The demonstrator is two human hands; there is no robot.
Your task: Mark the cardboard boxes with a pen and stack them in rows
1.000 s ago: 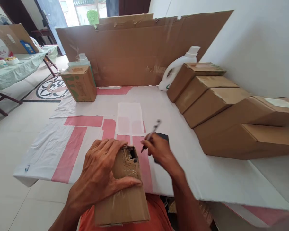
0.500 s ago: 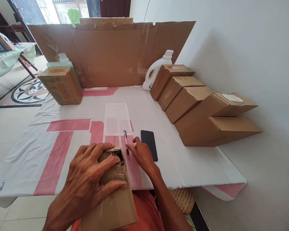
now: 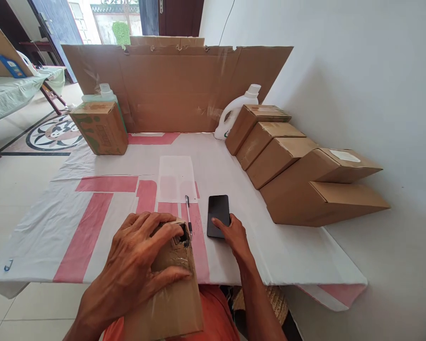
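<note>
My left hand (image 3: 138, 260) is closed around a brown cardboard box (image 3: 173, 303) tilted at the table's front edge, over my lap. A torn dark hole shows at the box's upper end, with a fingertip at its rim. My right hand (image 3: 234, 234) is at a black smartphone (image 3: 218, 208) lying on the cloth. Its thumb rests across the phone's face and its other fingers curl by the right edge, their tips hidden. Between the box and the phone lies a pen (image 3: 188, 210), its lower end close to the box. A white sheet of paper (image 3: 175, 177) lies beyond it.
Several cardboard boxes (image 3: 287, 156) lean in a row at the right by the wall. A white jug (image 3: 234, 113) stands behind them. At the back left, a carton (image 3: 104, 130) stands before a greenish bottle (image 3: 106, 92). A cardboard panel (image 3: 170, 90) closes off the back.
My right hand has moved right, from beside the pen to the phone, and its thumb now lies on it. My left hand keeps its hold on the box. The view has shifted slightly.
</note>
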